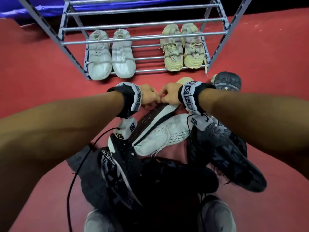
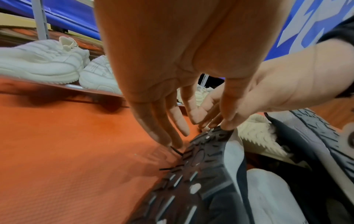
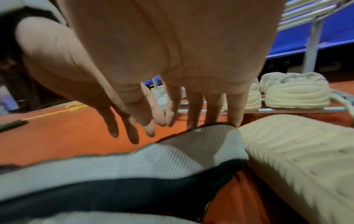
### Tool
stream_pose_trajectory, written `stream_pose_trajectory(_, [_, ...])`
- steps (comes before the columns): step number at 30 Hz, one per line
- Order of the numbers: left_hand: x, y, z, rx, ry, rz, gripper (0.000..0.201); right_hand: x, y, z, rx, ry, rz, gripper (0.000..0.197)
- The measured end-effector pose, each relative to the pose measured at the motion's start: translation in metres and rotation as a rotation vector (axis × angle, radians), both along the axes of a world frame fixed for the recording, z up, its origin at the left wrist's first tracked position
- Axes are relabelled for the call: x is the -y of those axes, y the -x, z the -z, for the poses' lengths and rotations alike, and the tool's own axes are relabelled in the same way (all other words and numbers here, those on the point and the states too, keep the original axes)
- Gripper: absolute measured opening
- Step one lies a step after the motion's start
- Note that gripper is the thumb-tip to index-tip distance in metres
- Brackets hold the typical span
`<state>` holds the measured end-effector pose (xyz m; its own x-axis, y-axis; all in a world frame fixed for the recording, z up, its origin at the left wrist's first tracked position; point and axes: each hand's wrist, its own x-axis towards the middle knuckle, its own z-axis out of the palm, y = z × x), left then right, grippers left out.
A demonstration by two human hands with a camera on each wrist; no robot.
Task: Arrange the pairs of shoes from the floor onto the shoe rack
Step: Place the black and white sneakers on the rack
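The black-and-white shoe [image 1: 160,113] lies on its side on the red floor [image 1: 33,67] before the shoe rack [image 1: 143,36]. My left hand [image 1: 148,96] and right hand [image 1: 170,96] meet at its tip, fingers straight and slightly spread, fingertips [image 2: 227,125] touching the sole's edge.

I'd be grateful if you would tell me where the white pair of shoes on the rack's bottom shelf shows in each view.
Head: white pair upper left, on the shoe rack.
Left wrist: far left, mid-height.
Right wrist: only glimpsed between the fingers, unclear.
Shared landmark: the cream pair on the same shelf.
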<state>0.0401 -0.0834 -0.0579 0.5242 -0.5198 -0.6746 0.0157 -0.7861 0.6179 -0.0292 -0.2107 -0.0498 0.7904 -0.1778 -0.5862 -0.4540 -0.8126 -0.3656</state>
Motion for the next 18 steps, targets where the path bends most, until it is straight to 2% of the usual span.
stream_pose_trajectory(3, [-0.009,0.003,-0.001,0.072,-0.074,0.077,0.036,-0.007,0.005,0.006,-0.034,0.040,-0.087,0.049])
stream_pose_trajectory(6, [-0.021,0.009,0.001,0.023,-0.112,0.169,0.047,-0.008,0.010,0.009,-0.161,0.053,-0.231,0.062])
stream_pose_trajectory(8, [-0.030,0.017,0.004,-0.011,-0.133,0.255,0.065,-0.012,0.011,0.011,-0.231,0.146,-0.335,0.069])
stream_pose_trajectory(11, [-0.038,0.025,0.013,-0.045,-0.101,0.308,0.087,-0.015,0.011,0.017,-0.099,0.280,-0.391,0.056])
stream_pose_trajectory(15, [-0.046,0.026,0.017,0.252,-0.201,0.407,0.094,-0.003,0.006,0.025,0.083,0.234,-0.298,0.046])
stream_pose_trajectory(18, [-0.052,0.015,0.022,0.424,-0.287,0.309,0.082,0.003,-0.001,0.031,0.192,0.226,-0.160,0.054])
